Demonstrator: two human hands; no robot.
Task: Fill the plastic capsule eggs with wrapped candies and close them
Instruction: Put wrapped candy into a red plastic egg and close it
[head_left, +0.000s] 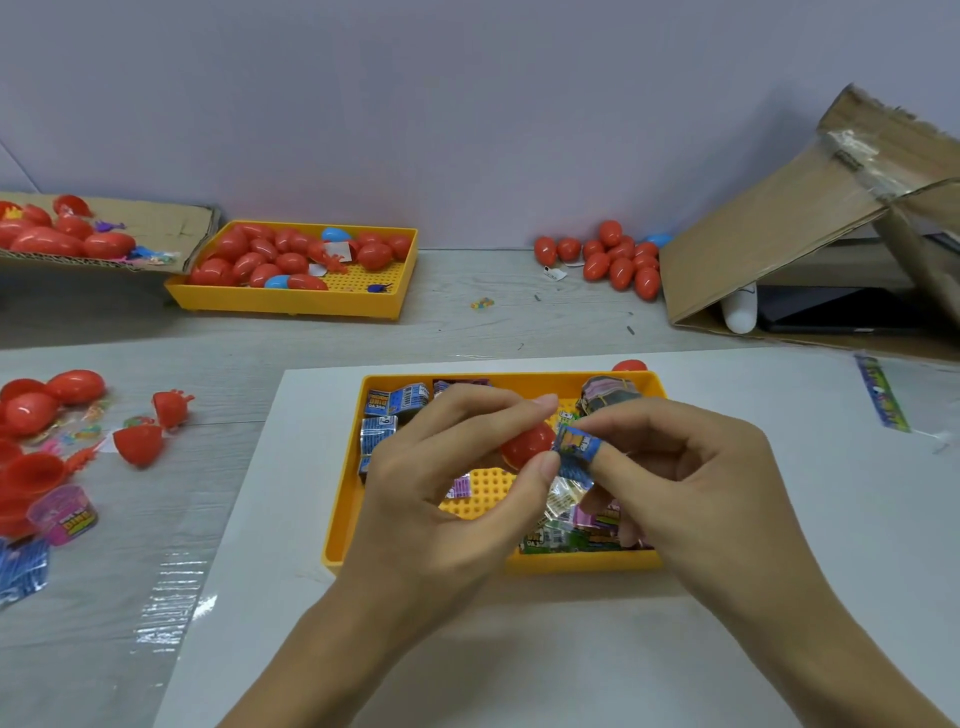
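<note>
Now | left hand (441, 483) grips red egg (527, 444) | right hand (691, 467) pinches blue candy (576, 447)

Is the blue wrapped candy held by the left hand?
No, the right hand pinches the blue wrapped candy, while the left hand holds the red egg half.

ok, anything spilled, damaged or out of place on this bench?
Some clutter. A few tiny coloured beads lie loose on the table between the far yellow tray and the pile of red eggs. The cardboard box at right is torn and tipped on its side. Open egg halves lie scattered at left.
</note>
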